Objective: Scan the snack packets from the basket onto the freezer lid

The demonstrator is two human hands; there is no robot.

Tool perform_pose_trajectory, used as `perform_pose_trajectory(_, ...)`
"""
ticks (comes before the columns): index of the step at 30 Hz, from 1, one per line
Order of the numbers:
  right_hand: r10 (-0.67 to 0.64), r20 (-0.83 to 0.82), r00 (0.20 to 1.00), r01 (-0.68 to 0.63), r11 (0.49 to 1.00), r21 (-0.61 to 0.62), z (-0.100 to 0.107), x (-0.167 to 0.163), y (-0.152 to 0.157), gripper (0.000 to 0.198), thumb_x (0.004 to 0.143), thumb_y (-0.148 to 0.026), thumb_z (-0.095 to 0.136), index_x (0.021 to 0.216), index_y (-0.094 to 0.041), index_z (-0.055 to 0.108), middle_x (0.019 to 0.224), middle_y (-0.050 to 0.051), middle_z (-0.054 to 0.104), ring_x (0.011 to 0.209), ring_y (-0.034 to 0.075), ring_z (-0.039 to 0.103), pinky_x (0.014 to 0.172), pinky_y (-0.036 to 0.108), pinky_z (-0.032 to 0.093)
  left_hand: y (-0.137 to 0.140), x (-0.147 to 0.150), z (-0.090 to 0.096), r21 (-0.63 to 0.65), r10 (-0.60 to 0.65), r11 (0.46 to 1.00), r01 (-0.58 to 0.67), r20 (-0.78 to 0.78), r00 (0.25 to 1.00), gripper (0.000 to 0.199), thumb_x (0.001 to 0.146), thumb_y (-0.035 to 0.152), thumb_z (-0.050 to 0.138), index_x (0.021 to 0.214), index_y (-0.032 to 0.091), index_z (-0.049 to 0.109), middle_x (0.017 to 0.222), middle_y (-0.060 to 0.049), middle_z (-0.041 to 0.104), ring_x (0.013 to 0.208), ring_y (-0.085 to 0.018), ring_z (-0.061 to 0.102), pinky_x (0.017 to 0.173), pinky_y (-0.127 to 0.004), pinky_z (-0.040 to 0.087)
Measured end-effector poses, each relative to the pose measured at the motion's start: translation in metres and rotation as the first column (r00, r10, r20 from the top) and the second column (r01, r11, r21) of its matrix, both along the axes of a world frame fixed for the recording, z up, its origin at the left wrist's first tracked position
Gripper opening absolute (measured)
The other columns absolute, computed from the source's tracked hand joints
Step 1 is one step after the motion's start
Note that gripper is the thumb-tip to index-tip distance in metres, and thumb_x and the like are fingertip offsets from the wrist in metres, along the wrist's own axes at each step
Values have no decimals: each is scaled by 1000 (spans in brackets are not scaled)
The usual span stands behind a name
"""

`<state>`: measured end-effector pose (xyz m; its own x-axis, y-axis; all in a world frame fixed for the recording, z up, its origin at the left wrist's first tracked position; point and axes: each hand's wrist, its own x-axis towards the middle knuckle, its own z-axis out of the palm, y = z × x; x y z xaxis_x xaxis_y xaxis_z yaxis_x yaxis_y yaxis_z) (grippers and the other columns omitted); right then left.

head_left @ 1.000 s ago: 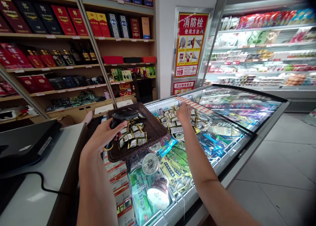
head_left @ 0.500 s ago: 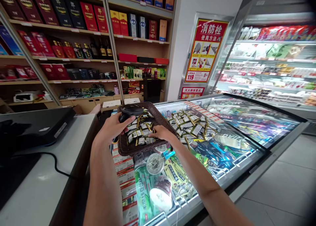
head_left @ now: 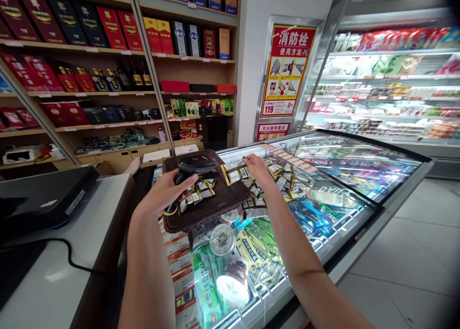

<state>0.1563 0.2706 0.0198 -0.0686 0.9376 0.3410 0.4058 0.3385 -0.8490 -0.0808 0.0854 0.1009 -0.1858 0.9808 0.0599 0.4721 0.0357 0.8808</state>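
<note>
My left hand is closed around the handle of a black handheld barcode scanner, which sits over a brown woven basket. Several small gold-edged snack packets lie in the basket, on the side by my left hand; part of them is hidden by the scanner. Just past the basket's right rim, my right hand pinches a gold-edged packet with its printed white side showing. Beneath and beyond that hand, a loose pile of like packets rests on the glass freezer lid.
Inside the freezer are ice cream tubs and bagged ices. At left stands a white counter with a black device and a cable. Shelves of boxed bottles line the back; a lit refrigerated case stands at right.
My right hand has moved from inside the basket to its right side, with packets taken out. Fewer packets lie in the basket. My left hand still grips the scanner. The view has shifted slightly right.
</note>
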Motion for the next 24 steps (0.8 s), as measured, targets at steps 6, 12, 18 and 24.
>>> perform_pose_trajectory(6,-58,62,996,58,998,2,6,10,2,14,88,-30,49,90,-21,60,85,4,67,78,19,59,68,26,39,4,17,1,-22,-125,992,124,-26,992,48,73,64,70,86,19,60,60,2,60,57,-15,55,50,-24,41)
perform_pose_trajectory(12,-59,128,990,66,996,-54,15,14,-4,18,91,-33,48,93,-21,61,84,5,67,73,19,57,62,27,36,6,23,3,-54,-127,991,125,-51,991,47,72,63,70,84,18,60,58,2,61,52,-13,52,49,-24,41)
perform_pose_trajectory(18,-59,196,979,70,996,-51,19,12,-7,17,90,-33,52,89,-20,63,76,4,65,68,17,54,60,26,33,9,28,-1,-57,-193,980,190,-60,979,43,75,59,70,85,18,62,60,2,60,54,-13,55,49,-24,42)
perform_pose_trajectory(24,-59,184,981,69,996,-49,19,11,-8,15,89,-31,54,87,-20,64,75,3,65,68,17,56,60,26,33,9,37,0,-33,-229,973,228,-35,973,42,73,57,72,87,18,65,63,2,60,57,-14,57,49,-23,43)
